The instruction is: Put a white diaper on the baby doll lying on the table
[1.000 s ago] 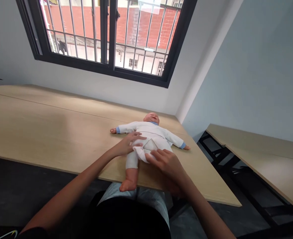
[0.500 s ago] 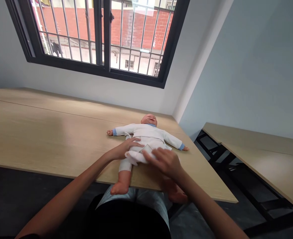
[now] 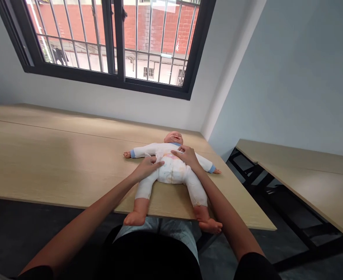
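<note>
- Baby doll (image 3: 164,151): flat on its back on a pale wood table (image 3: 57,155), head toward the window, arms out sideways, legs apart.
- White diaper (image 3: 171,173) with a faint pastel print: snug around the doll's middle, just below a white long-sleeved top (image 3: 146,149) with blue cuffs.
- Both bare feet: out past the near table edge, legs in white leggings (image 3: 197,192).
- Left hand (image 3: 146,169): open, fingers spread, resting on the doll's side at the diaper's upper edge, with no visible grip.
- Right hand (image 3: 187,156): fingers half curled on the chest, just above the diaper; no telling whether any fabric lies pinched beneath them.
- Best handling here: light, even pressure through flat fingers, without digging into the soft torso.
- Worth checking: diaper edge level on both sides, top's hem lying smooth and clear of it.
- Given the overhanging feet, a steady palm on the torso helps against any slide toward the edge.
</note>
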A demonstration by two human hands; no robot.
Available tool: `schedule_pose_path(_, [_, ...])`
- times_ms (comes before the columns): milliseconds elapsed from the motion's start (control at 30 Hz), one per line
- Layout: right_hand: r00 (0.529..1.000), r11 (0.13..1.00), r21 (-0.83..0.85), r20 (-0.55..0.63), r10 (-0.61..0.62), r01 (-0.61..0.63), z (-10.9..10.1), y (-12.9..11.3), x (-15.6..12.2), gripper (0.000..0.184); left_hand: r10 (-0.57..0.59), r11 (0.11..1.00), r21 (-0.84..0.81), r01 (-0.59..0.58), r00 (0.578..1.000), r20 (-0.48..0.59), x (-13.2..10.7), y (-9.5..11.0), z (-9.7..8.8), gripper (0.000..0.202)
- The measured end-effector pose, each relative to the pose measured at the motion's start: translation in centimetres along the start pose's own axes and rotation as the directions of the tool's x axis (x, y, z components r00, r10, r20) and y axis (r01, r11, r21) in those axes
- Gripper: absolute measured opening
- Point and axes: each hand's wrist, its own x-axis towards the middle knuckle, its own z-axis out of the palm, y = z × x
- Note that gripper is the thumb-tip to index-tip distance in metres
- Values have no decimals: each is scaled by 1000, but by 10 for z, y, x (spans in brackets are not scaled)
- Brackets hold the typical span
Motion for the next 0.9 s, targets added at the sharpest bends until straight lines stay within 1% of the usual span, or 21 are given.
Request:
schedule_pose_path(67, [998, 998, -38, -48, 50, -52, 1, 2, -2, 48, 17, 998, 60, -9, 989, -144, 5, -5, 4, 31])
schedule_pose_path(133, [992, 988, -112, -81, 99, -108, 0, 2, -3, 50, 59, 991, 129, -23, 956, -287, 8, -4, 4, 29])
schedule_pose_path(167, [988, 979, -152, -91, 121, -134, 0, 2, -4, 51, 116, 980, 191, -51, 931, -345, 8, 0, 4, 32])
schedule_pose_path(200, [985, 970, -186, -99, 139, -156, 0, 3, -4, 51, 200, 958, 271, -98, 903, -380, 8, 6, 4, 32])
schedule_pose_path(233, [983, 961, -218, -105, 151, -171, 0, 3, -4, 50, 307, 918, 359, -168, 876, -372, 6, 13, 5, 29])
schedule_pose_path(267, [981, 951, -248, -114, 159, -183, 0, 5, -5, 48, 419, 856, 447, -259, 855, -306, 5, 22, 7, 25])
schedule_pose_path(300, [979, 942, -276, -120, 162, -190, 1, 6, -6, 46, 518, 776, 512, -369, 836, -182, 4, 32, 10, 23])
schedule_pose_path(333, [979, 934, -300, -126, 161, -192, 1, 7, -6, 43, 578, 693, 534, -484, 816, -9, 4, 41, 14, 25])
schedule_pose_path(367, [979, 928, -321, -131, 156, -191, 1, 7, -7, 41, 589, 625, 513, -589, 787, 185, 4, 48, 20, 28])
schedule_pose_path(400, [979, 923, -336, -136, 149, -187, 1, 8, -8, 39, 574, 579, 465, -670, 740, 350, 6, 54, 27, 30])
schedule_pose_path(433, [980, 920, -346, -139, 142, -183, -1, 8, -9, 38, 541, 562, 408, -719, 693, 477, 9, 58, 34, 31])
schedule_pose_path(467, [980, 919, -351, -143, 138, -180, -3, 9, -10, 37, 508, 569, 354, -743, 655, 559, 14, 59, 41, 33])
schedule_pose_path(500, [979, 917, -355, -149, 136, -181, -7, 10, -10, 35, 481, 592, 318, -741, 641, 598, 20, 59, 48, 33])
schedule_pose_path(533, [978, 915, -357, -155, 141, -189, -12, 13, -12, 34, 453, 621, 308, -721, 650, 610, 27, 57, 53, 33])
schedule_pose_path(600, [971, 912, -347, -166, 172, -221, -25, 20, -16, 33, 396, 669, 337, -663, 701, 593, 43, 53, 60, 33])
schedule_pose_path(667, [962, 906, -334, -167, 216, -262, -37, 30, -24, 35, 327, 691, 390, -609, 744, 583, 57, 49, 63, 34])
schedule_pose_path(733, [958, 900, -330, -137, 252, -284, -47, 41, -35, 35, 272, 696, 425, -579, 760, 591, 67, 47, 62, 37])
schedule_pose_path(800, [963, 906, -328, -59, 264, -268, -51, 50, -48, 32, 234, 691, 452, -564, 767, 598, 72, 48, 60, 39])
schedule_pose_path(900, [969, 933, -312, 102, 224, -183, -49, 58, -64, 24, 202, 672, 489, -556, 774, 601, 75, 50, 58, 38])
